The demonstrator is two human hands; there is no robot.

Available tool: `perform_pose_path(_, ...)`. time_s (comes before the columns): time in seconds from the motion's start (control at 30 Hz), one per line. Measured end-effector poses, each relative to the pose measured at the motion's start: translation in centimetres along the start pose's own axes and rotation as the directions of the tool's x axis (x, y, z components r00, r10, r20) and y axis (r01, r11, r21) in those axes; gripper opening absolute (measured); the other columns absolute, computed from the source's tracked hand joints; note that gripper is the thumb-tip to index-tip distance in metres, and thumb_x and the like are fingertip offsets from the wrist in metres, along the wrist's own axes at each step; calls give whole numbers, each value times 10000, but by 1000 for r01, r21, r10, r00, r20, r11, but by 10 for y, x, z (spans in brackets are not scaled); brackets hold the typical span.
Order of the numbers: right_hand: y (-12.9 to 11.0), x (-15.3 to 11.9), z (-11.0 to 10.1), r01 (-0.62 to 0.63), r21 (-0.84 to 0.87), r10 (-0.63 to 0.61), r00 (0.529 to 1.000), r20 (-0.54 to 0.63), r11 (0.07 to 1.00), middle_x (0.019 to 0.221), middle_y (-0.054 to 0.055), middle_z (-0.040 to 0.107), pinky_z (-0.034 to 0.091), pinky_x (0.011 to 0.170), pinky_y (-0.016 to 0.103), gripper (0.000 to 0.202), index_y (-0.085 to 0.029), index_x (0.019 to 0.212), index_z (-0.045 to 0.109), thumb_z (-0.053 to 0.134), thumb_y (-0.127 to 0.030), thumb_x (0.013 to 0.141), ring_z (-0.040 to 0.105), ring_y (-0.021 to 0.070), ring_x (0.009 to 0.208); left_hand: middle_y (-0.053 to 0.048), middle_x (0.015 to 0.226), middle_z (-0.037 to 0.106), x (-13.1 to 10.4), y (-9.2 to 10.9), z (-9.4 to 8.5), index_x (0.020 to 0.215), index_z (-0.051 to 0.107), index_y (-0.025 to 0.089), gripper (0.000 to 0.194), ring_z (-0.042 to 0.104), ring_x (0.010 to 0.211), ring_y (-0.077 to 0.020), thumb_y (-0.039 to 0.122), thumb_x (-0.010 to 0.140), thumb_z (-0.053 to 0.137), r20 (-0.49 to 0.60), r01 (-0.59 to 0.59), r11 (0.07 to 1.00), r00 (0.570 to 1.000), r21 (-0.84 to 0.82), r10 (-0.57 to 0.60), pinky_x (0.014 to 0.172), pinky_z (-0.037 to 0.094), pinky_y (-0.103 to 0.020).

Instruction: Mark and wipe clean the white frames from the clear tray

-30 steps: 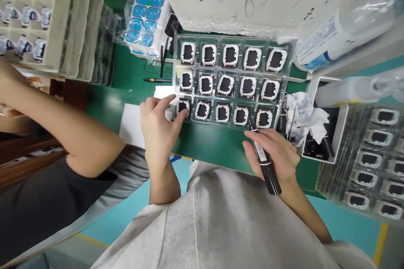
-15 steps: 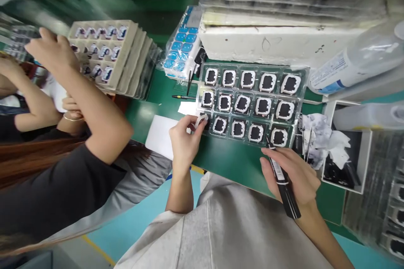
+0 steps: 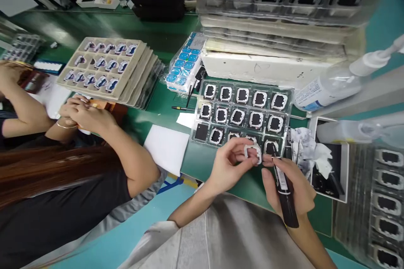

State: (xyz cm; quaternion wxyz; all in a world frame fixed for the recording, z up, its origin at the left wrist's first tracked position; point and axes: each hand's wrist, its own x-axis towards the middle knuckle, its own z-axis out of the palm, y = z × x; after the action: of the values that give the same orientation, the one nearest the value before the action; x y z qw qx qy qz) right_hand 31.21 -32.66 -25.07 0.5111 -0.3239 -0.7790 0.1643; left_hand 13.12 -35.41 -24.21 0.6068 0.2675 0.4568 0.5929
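My left hand pinches a white square frame by its edge, in front of the clear tray. Close on its right, my right hand grips a black marker with a pale label, tip pointing up towards the tray. The tray holds rows of white frames with dark centres. Its front left pocket shows only a dark surface without a white frame. My left hand partly hides the front row.
Stacked trays stand behind; a spray bottle and an open box with crumpled tissue are right. Left lie a white pad, blue-patterned pack and beige tray stack near a co-worker's hands.
My left hand has lifted the white frame from the front left pocket and carried it right, beside my right hand. The co-worker's raised arm has come down. The view has shifted.
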Motion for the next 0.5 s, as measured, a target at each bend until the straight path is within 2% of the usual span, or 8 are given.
perform_pose_path(0.1,0,-4,0,-84,32,85,996,-22,996,1307,123,798,782,882,430,712,-240,1557,664,894,-72,904,849,286,1039,-79,1081,835,-1,-6,2,1258,764,231,575,823,998,-188,303,784,1081,89,22,998,996,-62,-17,928,708,-280)
perform_pose_path(0.2,-4,-4,2,-167,84,169,985,-20,982,1328,124,790,783,910,433,674,-246,1543,657,874,-78,926,845,284,1084,-72,1130,844,-2,-4,-2,1310,760,244,586,835,1051,-187,235,808,1062,132,6,998,991,-62,2,1003,714,-293)
perform_pose_path(0.33,-8,1,4,-194,136,198,980,-18,972,1319,107,791,774,916,365,644,-238,1519,663,826,-12,938,839,240,1090,-77,1173,852,-5,0,-6,1348,766,240,542,842,1122,-207,239,869,1019,140,-30,999,990,21,27,1039,725,-314)
perform_pose_path(0.5,-11,4,4,-234,199,244,969,-28,952,1313,87,785,758,928,327,633,-249,1490,676,820,10,931,828,220,1121,-96,1197,859,-7,1,-5,1367,773,223,589,854,1137,-245,281,843,1035,124,-53,992,991,116,39,1039,740,-344)
